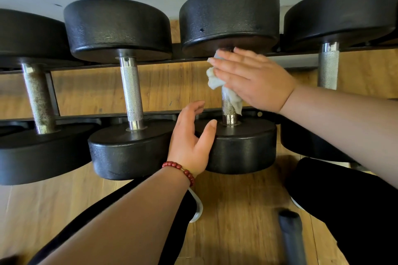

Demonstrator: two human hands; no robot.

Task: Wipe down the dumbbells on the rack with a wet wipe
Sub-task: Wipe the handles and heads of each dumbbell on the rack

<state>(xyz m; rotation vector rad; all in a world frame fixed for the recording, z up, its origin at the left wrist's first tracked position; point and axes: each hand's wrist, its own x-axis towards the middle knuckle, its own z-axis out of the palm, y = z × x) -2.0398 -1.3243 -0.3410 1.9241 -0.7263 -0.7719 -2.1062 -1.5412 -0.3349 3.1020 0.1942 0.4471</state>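
Note:
Several black dumbbells with knurled steel handles lie across a rack's two rails (pixel 168 61). My right hand (pixel 254 79) lies flat, fingers straight, and presses a crumpled white wet wipe (pixel 215 80) against the handle of the third dumbbell (pixel 229 17) from the left. Most of that handle is hidden by the hand and the wipe. My left hand (pixel 191 142), with a red bead bracelet at the wrist, rests on the near head (pixel 243 148) of the same dumbbell, thumb on its top face, fingers spread and relaxed.
Neighbouring dumbbells sit close on both sides, at left (pixel 131 90) and right (pixel 328 64). A wood floor (pixel 237 211) lies under the rack, a grey wall behind. My dark trouser legs and a dark tube (pixel 290 239) are at the bottom right.

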